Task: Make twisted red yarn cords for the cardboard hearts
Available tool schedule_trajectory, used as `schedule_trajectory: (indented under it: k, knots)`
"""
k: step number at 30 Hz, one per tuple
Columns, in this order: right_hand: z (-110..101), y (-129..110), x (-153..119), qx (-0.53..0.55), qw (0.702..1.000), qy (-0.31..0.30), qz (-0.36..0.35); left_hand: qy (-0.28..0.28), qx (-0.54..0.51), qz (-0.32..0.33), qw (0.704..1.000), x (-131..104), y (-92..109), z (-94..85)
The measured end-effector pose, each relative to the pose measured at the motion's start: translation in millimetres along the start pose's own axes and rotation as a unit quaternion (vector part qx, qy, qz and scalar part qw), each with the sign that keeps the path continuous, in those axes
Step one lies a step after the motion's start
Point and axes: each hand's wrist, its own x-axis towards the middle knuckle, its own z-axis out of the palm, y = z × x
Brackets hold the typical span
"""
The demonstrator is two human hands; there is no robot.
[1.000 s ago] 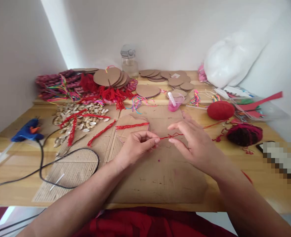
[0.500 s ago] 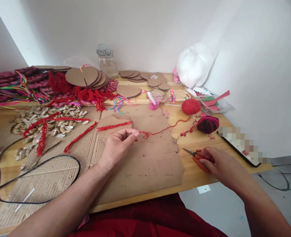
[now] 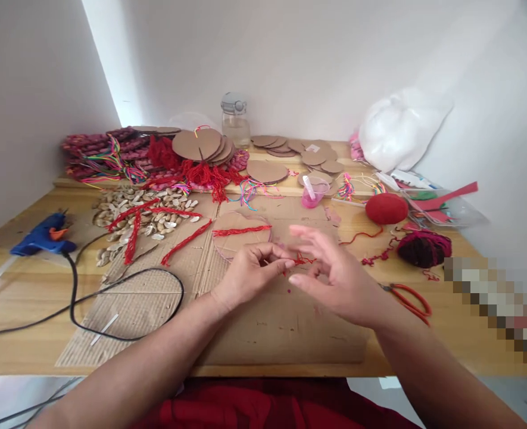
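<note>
Between thumb and fingertips, my left hand (image 3: pixel 254 271) pinches the end of a red yarn strand (image 3: pixel 305 260). Close by on the right, my right hand (image 3: pixel 334 277) is held with its fingers apart and nothing in them. Behind my left hand lies a cardboard disc (image 3: pixel 240 238) with a red yarn braid (image 3: pixel 242 230) across it. The strand runs towards a red yarn ball (image 3: pixel 386 208), partly hidden by my right hand. Orange-handled scissors (image 3: pixel 410 301) rest on the table beside my right wrist, blades mostly covered.
A blue glue gun (image 3: pixel 44 234) with a looping black cord (image 3: pixel 180 298) lies left. Peanut shells (image 3: pixel 142 220) and more red braids (image 3: pixel 187 241) cover the back left. A pink cup (image 3: pixel 314 193), cardboard discs (image 3: pixel 267 171), a bottle (image 3: pixel 235 128) and dark yarn (image 3: pixel 424 249) stand around.
My right hand has let go of the scissors and come left beside my left hand, its fingers spread. The view has turned left, bringing the glue gun fully into sight.
</note>
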Motion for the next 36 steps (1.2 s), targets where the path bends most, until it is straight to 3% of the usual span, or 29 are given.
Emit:
schedule_trajectory:
  k: [3, 7, 12, 19, 24, 29, 36]
  knots:
    - [16.4, 6.7, 21.0, 0.04, 0.999, -0.028, 0.002, -0.003, -0.03, 0.001, 1.0, 3.6, -3.3, -4.8]
    - [15.1, 19.7, 30.1, 0.048, 0.999, -0.015, 0.016, 0.007, -0.029, -0.021, 0.999, 7.1, -3.9, -9.9]
    - [11.3, 26.3, 29.6, 0.019, 0.999, 0.034, 0.012, 0.006, -0.055, -0.056, 0.997, 6.9, -4.6, -7.8]
    - [11.2, 33.9, 26.0, 0.047, 0.995, 0.075, 0.036, 0.07, -0.088, -0.066, 0.991, 5.5, -0.8, -8.1]
    - [11.4, 33.7, 25.3, 0.072, 0.993, 0.089, 0.036, 0.051, -0.049, -0.079, 0.994, 2.5, 9.5, -4.2]
    - [13.6, 33.9, 24.0, 0.072, 0.993, 0.082, 0.038, 0.076, 0.026, -0.051, 0.995, 0.6, 8.1, 2.4]
    - [15.1, 31.3, 22.7, 0.039, 0.995, 0.075, 0.046, 0.092, 0.047, -0.005, 0.995, 1.4, 4.3, 0.6]
